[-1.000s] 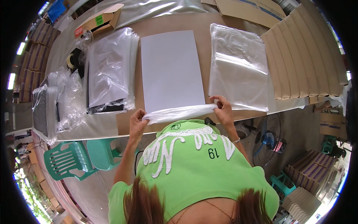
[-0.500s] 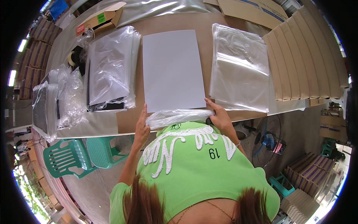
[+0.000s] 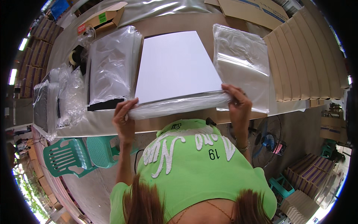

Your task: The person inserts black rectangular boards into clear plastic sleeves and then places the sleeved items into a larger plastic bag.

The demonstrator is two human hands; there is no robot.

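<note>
A large white board is raised toward me at its near edge, and its far end rests on the table. Bunched clear plastic runs along that near edge; how far it wraps the board I cannot tell. My left hand pinches the near left corner together with the plastic. At the near right corner, my right hand is closed in the same way. A dark edge shows along the board's far left side, beneath it.
Left of the board lies a stack of plastic-wrapped sheets, with more crumpled wrapped packs beside it. Clear plastic bags are piled on the right, next to a row of brown cardboard. An open carton sits at the back left.
Both hands have moved apart and raised the board's near edge with the plastic. Earlier the board lay flat and the hands rested at its near corners.
</note>
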